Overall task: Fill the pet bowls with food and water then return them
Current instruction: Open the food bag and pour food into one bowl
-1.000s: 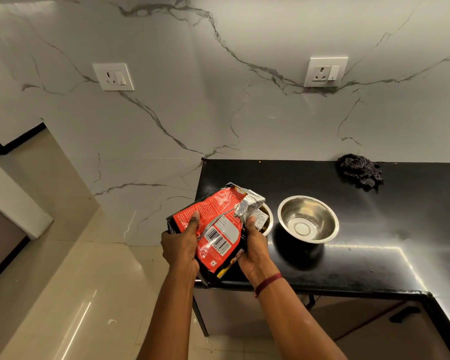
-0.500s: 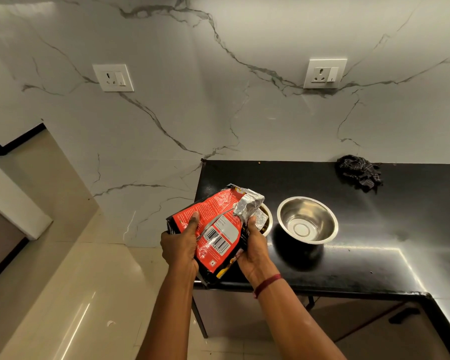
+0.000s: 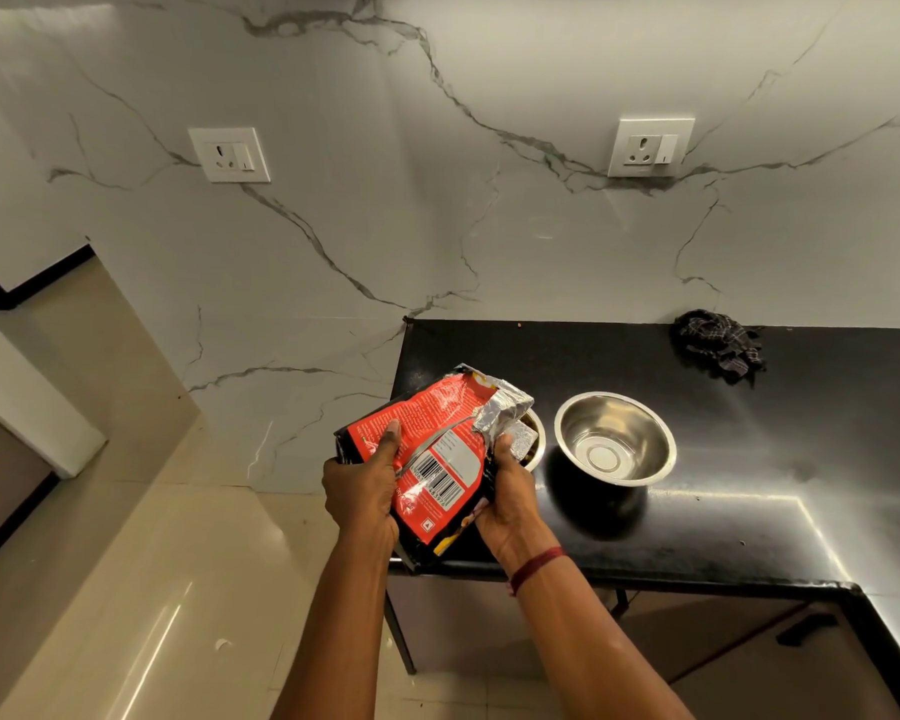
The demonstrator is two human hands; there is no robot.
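Little has shifted since half a second ago: we keep the crinkled red and black foil food bag [image 3: 437, 449] at the same slant, its torn silver mouth tipped over the small round steel bowl [image 3: 540, 438]. That bowl stands near the left end of the black stone worktop [image 3: 723, 517], mostly hidden behind the bag, so we cannot tell what lies in it.

Our left hand [image 3: 359, 491] grips the bag's left side, thumb laid along the red face. Our right hand [image 3: 510, 496] grips the right side just below the silver mouth, thumb on top and fingers curled beneath. A red thread [image 3: 536, 566] circles the right wrist.

Just to the right of the small bowl stands a larger round steel bowl [image 3: 614, 439], its shiny inside showing. A crumpled dark checked cloth [image 3: 718, 345] lies at the back of the worktop against the veined white marble wall [image 3: 437, 226], which carries two white sockets [image 3: 228, 154] [image 3: 649, 147].
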